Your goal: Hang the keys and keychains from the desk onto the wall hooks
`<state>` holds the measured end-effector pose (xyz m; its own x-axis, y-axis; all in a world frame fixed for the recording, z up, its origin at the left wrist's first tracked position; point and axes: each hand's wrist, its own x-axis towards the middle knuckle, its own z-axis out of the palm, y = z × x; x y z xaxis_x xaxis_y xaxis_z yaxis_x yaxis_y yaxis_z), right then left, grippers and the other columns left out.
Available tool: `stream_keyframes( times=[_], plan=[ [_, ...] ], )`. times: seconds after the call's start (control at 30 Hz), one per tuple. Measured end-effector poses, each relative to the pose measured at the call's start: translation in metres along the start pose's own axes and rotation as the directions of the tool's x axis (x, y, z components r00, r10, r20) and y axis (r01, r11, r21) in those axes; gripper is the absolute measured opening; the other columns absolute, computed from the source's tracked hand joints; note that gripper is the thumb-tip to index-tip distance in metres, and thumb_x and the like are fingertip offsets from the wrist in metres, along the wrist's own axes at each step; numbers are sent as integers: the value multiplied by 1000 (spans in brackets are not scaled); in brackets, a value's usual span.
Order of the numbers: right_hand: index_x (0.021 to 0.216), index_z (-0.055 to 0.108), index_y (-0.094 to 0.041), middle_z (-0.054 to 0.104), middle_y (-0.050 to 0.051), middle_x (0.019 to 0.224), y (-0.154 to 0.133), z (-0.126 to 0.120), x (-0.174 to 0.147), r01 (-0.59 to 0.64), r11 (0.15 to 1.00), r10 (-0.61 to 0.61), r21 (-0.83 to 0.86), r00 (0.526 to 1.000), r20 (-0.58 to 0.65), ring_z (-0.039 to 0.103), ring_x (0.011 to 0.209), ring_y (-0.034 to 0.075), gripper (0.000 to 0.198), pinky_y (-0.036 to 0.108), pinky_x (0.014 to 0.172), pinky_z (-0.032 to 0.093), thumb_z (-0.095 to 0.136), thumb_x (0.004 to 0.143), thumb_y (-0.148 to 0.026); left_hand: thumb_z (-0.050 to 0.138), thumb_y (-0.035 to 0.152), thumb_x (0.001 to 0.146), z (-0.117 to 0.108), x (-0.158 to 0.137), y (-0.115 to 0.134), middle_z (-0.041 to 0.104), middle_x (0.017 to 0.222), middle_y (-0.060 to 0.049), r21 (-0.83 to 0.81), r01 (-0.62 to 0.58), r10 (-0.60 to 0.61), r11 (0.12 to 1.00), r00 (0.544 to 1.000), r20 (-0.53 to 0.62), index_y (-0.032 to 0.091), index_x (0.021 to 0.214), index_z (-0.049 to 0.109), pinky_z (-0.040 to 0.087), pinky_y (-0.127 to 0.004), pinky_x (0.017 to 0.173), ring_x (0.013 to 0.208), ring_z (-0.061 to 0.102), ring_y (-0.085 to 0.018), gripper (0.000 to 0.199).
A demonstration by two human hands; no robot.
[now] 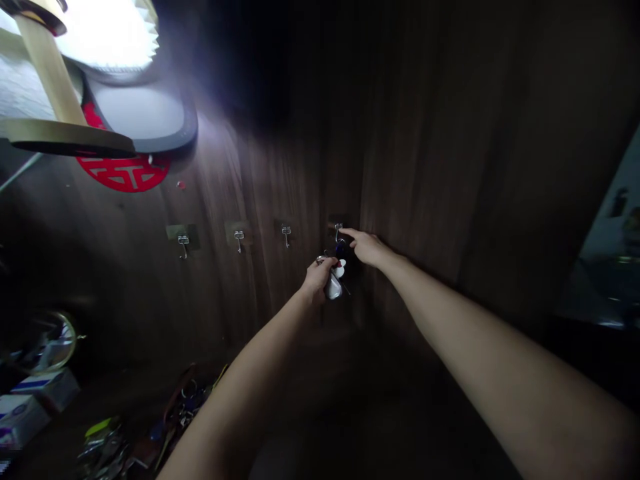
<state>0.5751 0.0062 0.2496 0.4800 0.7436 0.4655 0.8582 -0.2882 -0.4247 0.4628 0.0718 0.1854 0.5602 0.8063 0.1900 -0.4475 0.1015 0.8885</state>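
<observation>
A bunch of keys on a ring, with a white round charm (pixel 339 270) and a pale oval tag (pixel 333 288), hangs at the rightmost metal wall hook (pixel 339 228). My left hand (pixel 316 275) is closed on this keychain from the left, thumb on top. Its upper part is dark blue, close under the hook; whether its ring is fully over the hook, I cannot tell. My right hand (pixel 367 248) comes in from the right, index finger stretched out with its tip at the hook and thumb apart below. The other right fingers are partly hidden.
Three more hooks (pixel 286 233) line the dark wooden panel to the left. A lit lamp (pixel 113 40), a grey-rimmed oval and a red cut-out decoration (pixel 125 175) are upper left. Below lie more keys (pixel 187 407), small boxes (pixel 47 390) and a round gold-rimmed mirror (pixel 74 340).
</observation>
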Motion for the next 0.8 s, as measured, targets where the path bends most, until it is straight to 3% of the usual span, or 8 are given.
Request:
stream_keyframes(
  times=[0.27, 0.47, 0.57, 0.67, 0.8],
  plan=[
    [130, 46, -31, 67, 4, 97, 0, -3, 0, 16, 1000, -16, 10, 1000, 18, 63, 79, 17, 60, 28, 74, 49, 41, 77, -6, 64, 21, 61, 8, 13, -10, 60, 61, 1, 180, -152, 156, 972, 988, -4, 15, 65, 60, 39, -19, 55, 55, 52, -8, 8],
    [131, 45, -32, 66, 4, 100, 3, -4, 1, 39, 999, -39, 6, 999, 37, 63, 76, 16, 57, 29, 74, 50, 41, 79, -7, 59, 27, 66, 15, 19, -29, 61, 66, 0, 352, -142, 141, 925, 990, 28, 16, 67, 58, 40, -20, 56, 58, 54, -10, 11],
    [132, 41, -33, 66, 3, 101, 3, -3, 0, 64, 997, -63, -39, 998, 28, 62, 86, 18, 57, 30, 78, 48, 42, 81, -8, 59, 25, 67, -7, 4, -43, 61, 66, 0, 479, -88, 69, 873, 996, 58, 17, 69, 59, 40, -19, 56, 58, 54, -10, 9],
    [136, 32, -36, 64, 1, 108, 8, 10, -14, 55, 994, -54, -90, 999, 7, 60, 95, 19, 63, 32, 83, 46, 42, 81, -8, 61, 19, 63, -47, -25, -56, 60, 59, 1, 628, -8, -49, 778, 996, 73, 17, 67, 61, 40, -20, 53, 55, 54, -11, 5],
    [141, 21, -33, 61, 1, 114, 30, 64, -67, 68, 998, -68, -2, 996, 54, 58, 101, 15, 63, 28, 87, 44, 36, 84, -9, 60, 12, 60, -111, -78, -66, 60, 54, 2, 789, 72, -126, 610, 992, 7, 17, 62, 62, 39, -22, 55, 58, 57, -14, 6]
  ],
)
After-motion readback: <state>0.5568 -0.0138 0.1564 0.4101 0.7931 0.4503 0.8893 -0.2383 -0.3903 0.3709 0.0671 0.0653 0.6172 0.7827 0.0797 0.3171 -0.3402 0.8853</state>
